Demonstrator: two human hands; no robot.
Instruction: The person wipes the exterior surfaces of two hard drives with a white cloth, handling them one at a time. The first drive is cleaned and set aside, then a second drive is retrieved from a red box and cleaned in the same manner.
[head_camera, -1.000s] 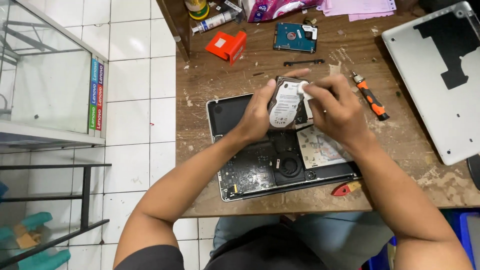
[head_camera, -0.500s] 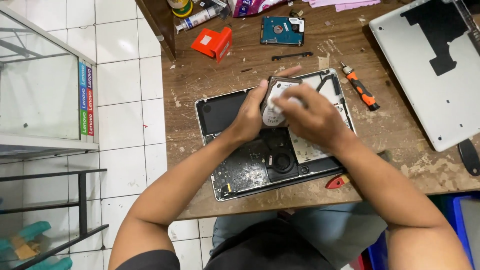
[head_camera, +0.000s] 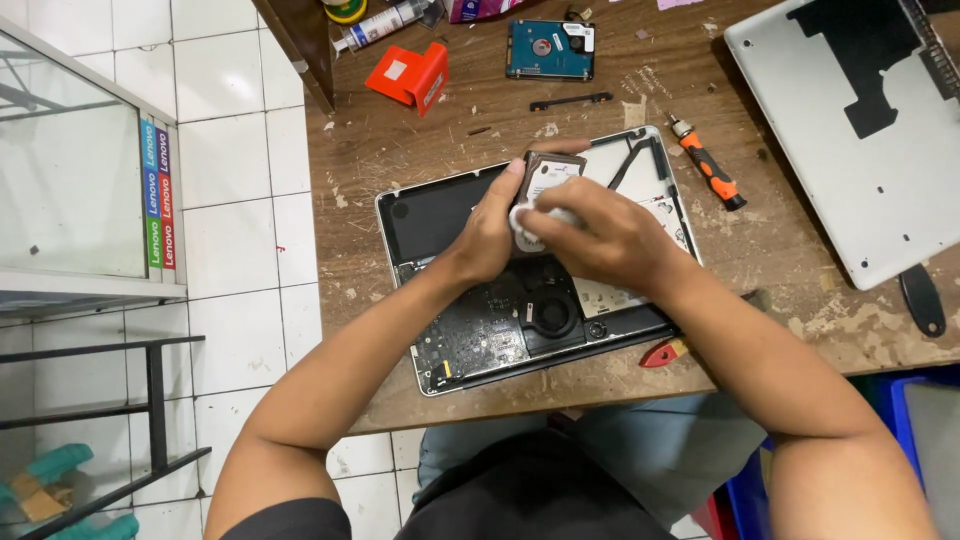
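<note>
Head view: hands (head_camera: 560, 232) hide most of hard drive (head_camera: 548, 175).

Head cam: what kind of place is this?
Likely a small computer repair bench. An opened laptop lies on a worn wooden table, both hands hold a hard drive over it, and a screwdriver and spare drive lie nearby.

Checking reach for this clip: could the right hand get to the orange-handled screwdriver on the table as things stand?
Probably yes. The orange-handled screwdriver lies in the open beside the opened laptop, with nothing over it, but the right hand is now on the hard drive with the left hand.
</note>
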